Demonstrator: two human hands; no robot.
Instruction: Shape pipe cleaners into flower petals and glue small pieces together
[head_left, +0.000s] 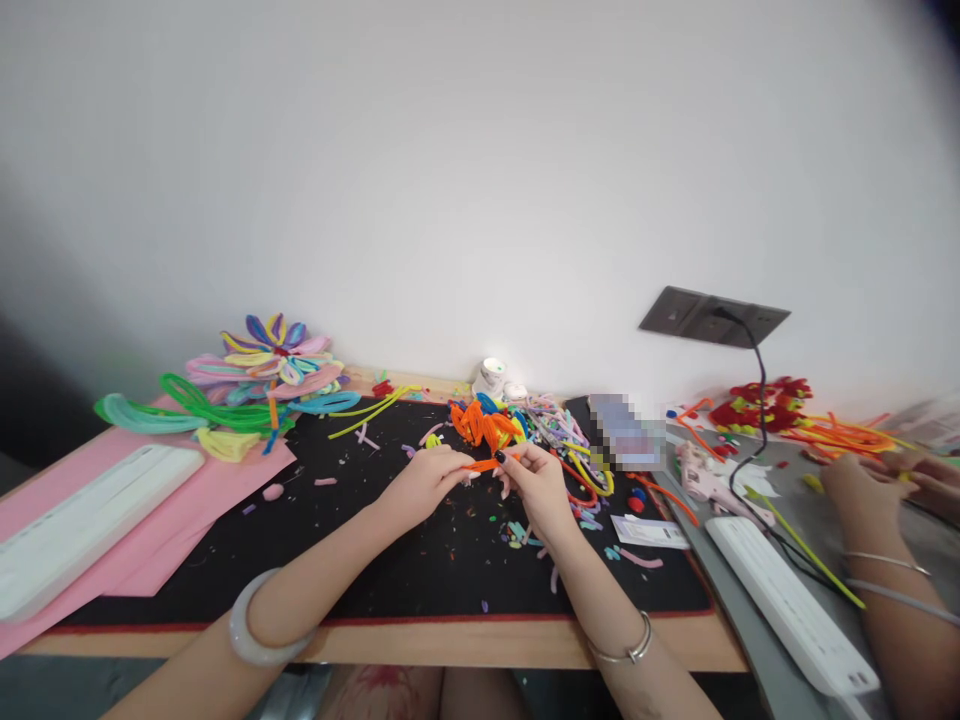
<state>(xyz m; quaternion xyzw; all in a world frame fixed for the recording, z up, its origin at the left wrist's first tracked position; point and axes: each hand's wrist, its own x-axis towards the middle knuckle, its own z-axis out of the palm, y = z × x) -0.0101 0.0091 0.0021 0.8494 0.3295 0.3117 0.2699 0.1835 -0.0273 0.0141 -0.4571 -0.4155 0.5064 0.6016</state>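
Both my hands meet over the middle of the black mat (pixel 322 560), pinching an orange pipe cleaner (pixel 484 465) between them. My left hand (pixel 431 482) grips its left end with thumb and fingertips. At the other end, my right hand (pixel 536 485) closes thumb and fingers on it. Just beyond my fingers lies a pile of looped orange pipe cleaners (pixel 476 425), with blue and yellow ones beside it. Cut scraps of pastel pipe cleaner (pixel 525 535) are scattered near my right wrist.
Pipe-cleaner flowers (pixel 277 355) and pink paper (pixel 180 555) lie left, with a white box-like bar (pixel 97 525) on the paper. Rightward are a blurred phone (pixel 622 430), a glue gun (pixel 712 475), a white power strip (pixel 791 605) and a co-worker's hands (pixel 870 495). A black cable (pixel 763 400) hangs from the wall socket.
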